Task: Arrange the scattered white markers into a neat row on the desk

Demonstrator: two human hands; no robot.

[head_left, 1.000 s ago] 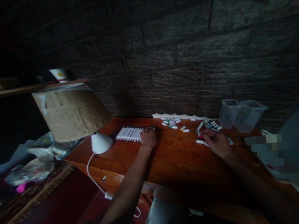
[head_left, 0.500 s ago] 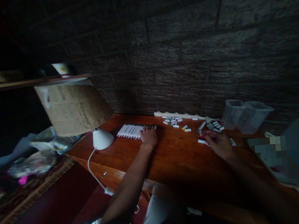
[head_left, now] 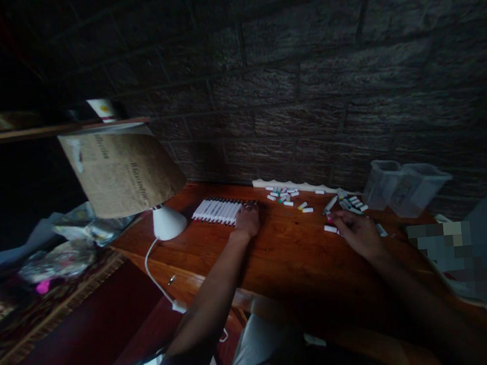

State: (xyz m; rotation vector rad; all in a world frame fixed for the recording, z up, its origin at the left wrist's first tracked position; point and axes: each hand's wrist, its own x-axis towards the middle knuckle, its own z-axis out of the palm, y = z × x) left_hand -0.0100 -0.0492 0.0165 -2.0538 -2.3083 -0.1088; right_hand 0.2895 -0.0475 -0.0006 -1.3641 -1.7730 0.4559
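White markers (head_left: pixel 215 211) lie side by side in a neat row on the wooden table. At the row's right end, my left hand (head_left: pixel 247 220) has its fingers curled down over the last markers; the fingertips are partly hidden. To the right, my right hand (head_left: pixel 360 233) pinches a small pink-ended piece (head_left: pixel 331 218) that looks like a marker cap. Around it lie more short white pieces with coloured ends, among them a white one (head_left: pixel 331 229) just below the fingers. Several similar caps (head_left: pixel 288 203) are scattered between the hands, towards the wall.
A table lamp (head_left: pixel 169 223) with a printed shade stands left of the row, its white cord hanging over the table's front edge. Two clear plastic containers (head_left: pixel 413 193) stand at the back right. A white wavy-edged strip (head_left: pixel 307 186) runs along the dark brick wall.
My left hand has shifted slightly at the right end of the marker row. My right hand stays nearly where it was, and the view has moved a little.
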